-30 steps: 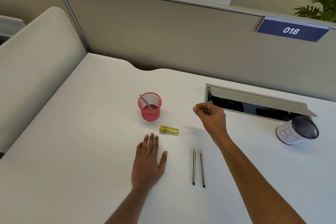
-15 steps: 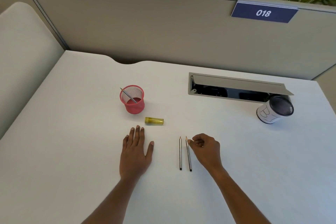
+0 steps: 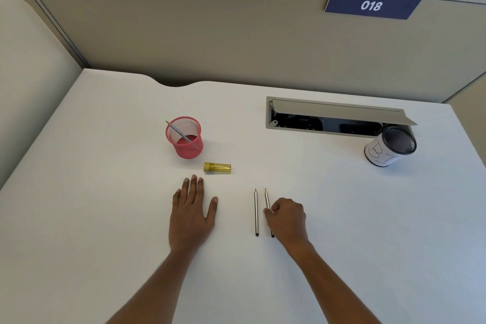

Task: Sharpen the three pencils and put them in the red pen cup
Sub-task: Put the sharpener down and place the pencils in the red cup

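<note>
One pencil (image 3: 181, 133) already leans in the red pen cup (image 3: 185, 150), so that one looks done. Two more lie side by side on the desk (image 3: 105, 192). The right hand (image 3: 286, 218) pinches the right pencil (image 3: 266, 198). The left pencil (image 3: 256, 212) lies just beside it. The left hand (image 3: 192, 214) rests flat and holds nothing. The yellow sharpener (image 3: 217, 167) lies near the cup. There is lots of room, and the desk edges are well apart.

sign (image 3: 371, 5): "018", white on blue, atop partition | white-wrapped cup (image 3: 381, 154): handwritten "B", partly legible
</note>
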Available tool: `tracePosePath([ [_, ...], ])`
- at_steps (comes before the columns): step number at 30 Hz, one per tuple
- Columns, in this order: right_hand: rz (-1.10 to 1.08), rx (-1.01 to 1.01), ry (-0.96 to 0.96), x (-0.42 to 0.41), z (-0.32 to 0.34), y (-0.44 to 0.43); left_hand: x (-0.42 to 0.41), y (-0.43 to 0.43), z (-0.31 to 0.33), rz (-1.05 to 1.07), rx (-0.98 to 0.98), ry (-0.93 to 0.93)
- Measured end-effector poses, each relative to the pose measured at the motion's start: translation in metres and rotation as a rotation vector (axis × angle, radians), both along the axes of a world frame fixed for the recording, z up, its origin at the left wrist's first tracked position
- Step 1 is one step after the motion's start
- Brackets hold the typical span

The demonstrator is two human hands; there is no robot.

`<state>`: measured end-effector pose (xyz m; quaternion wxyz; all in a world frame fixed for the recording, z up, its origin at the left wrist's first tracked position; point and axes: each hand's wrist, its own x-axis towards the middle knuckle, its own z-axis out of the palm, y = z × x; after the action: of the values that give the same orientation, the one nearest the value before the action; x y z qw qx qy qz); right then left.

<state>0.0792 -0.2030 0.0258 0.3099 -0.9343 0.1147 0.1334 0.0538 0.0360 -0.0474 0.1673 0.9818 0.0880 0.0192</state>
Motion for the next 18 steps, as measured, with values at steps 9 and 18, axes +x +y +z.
tracePosePath([
  [9, -0.005, -0.022, 0.022, 0.01, 0.007, 0.01, -0.001, -0.001, 0.0, 0.002, 0.004, 0.004],
  [18, -0.093, 0.421, -0.242, 0.075, 0.069, 0.051, 0.0, -0.001, 0.002, 0.007, 0.01, 0.021],
])
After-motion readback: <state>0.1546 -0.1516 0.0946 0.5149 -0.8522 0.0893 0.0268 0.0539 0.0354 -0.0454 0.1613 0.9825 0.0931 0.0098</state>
